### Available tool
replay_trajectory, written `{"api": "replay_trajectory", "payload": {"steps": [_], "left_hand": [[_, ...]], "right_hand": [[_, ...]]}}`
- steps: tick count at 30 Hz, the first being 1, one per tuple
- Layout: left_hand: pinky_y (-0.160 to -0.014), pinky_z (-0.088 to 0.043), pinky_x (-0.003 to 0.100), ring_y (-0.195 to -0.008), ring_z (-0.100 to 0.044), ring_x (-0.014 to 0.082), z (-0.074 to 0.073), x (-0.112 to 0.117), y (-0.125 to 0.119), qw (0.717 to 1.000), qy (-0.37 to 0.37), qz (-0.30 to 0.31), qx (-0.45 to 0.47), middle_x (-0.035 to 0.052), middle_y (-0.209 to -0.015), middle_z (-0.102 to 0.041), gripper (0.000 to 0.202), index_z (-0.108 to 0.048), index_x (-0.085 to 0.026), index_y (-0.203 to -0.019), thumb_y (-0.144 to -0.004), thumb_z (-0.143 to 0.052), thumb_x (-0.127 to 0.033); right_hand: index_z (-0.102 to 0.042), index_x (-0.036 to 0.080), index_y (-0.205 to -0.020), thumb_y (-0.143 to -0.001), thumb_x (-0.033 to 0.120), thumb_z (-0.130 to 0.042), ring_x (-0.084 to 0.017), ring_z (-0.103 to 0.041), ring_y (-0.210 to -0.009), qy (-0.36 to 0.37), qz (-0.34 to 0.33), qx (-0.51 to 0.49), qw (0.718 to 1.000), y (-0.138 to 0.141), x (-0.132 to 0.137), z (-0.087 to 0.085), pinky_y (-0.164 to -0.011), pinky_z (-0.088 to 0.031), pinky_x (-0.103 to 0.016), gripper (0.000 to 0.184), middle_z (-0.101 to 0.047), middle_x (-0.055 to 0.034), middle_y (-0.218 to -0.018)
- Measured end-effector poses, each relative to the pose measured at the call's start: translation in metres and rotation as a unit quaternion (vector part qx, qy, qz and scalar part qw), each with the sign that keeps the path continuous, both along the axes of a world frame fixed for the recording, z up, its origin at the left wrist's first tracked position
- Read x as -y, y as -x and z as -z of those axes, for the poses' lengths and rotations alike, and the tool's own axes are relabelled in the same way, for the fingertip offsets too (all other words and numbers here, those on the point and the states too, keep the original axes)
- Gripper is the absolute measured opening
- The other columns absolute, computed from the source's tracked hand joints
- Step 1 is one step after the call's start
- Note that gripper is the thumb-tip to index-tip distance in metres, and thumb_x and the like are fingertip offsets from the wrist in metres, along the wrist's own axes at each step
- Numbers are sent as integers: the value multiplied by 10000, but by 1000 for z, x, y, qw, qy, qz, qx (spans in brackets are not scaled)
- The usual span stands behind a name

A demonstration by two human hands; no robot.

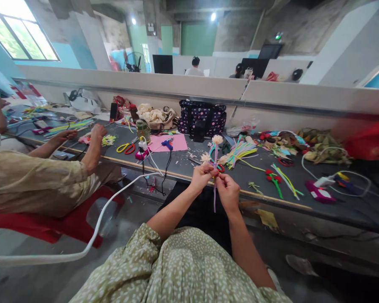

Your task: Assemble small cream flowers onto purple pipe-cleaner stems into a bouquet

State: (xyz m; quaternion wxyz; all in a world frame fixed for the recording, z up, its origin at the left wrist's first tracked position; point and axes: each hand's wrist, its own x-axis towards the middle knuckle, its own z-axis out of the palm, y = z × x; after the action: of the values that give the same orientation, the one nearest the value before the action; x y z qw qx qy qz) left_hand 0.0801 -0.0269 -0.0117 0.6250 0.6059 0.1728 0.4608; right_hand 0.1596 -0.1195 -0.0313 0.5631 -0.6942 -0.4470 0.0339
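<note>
I hold a pipe-cleaner flower [216,143] upright in front of me, above the near edge of the dark worktable [334,206]. It has a cream fluffy head and a thin purple stem hanging down between my hands. My left hand [203,175] is closed on the stem. My right hand [228,189] pinches the same stem just below and to the right. Both hands touch each other around the stem. A bundle of coloured pipe cleaners [240,151] lies on the table just behind my hands.
A co-worker's arms [91,147] rest on the table at the left. Yellow-handled scissors [125,147], a blue glue gun [168,144] on pink paper, a dotted bag [202,118], red pipe-cleaner flowers [273,179] and a white cable [113,206] lie around. Other people sit beyond the partition.
</note>
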Motion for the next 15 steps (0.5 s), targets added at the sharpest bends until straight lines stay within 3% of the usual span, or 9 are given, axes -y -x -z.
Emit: {"api": "replay_trajectory", "payload": {"steps": [6, 11, 15], "left_hand": [[-712, -401, 252, -694, -524, 126, -5, 0, 8, 996, 37, 77, 9, 20, -668, -595, 264, -692, -127, -631, -676, -730, -384], [-734, -403, 255, -706, -536, 128, -1, -3, 8, 985, 98, 136, 29, 31, -695, -606, 265, -697, -120, -652, -642, -764, -377], [-708, -395, 255, -647, -516, 109, 1, -2, 6, 972, 160, 169, 40, 13, -645, -594, 278, -683, -123, -629, -559, -816, -357]], "right_hand": [[-675, 147, -856, -763, 422, -628, -90, -427, -541, -49, -108, -170, 978, -6, -1, -3, -513, -337, -218, 294, -584, 15, -653], [-638, 175, -839, -673, 371, -733, -27, -209, -386, -36, -196, -377, 904, -10, 0, -3, -374, -134, -194, 274, -429, 89, -510], [-615, 186, -808, -652, 330, -747, -20, -162, -386, -33, -239, -436, 867, -12, 2, -4, -369, -104, -187, 250, -324, 110, -497]]}}
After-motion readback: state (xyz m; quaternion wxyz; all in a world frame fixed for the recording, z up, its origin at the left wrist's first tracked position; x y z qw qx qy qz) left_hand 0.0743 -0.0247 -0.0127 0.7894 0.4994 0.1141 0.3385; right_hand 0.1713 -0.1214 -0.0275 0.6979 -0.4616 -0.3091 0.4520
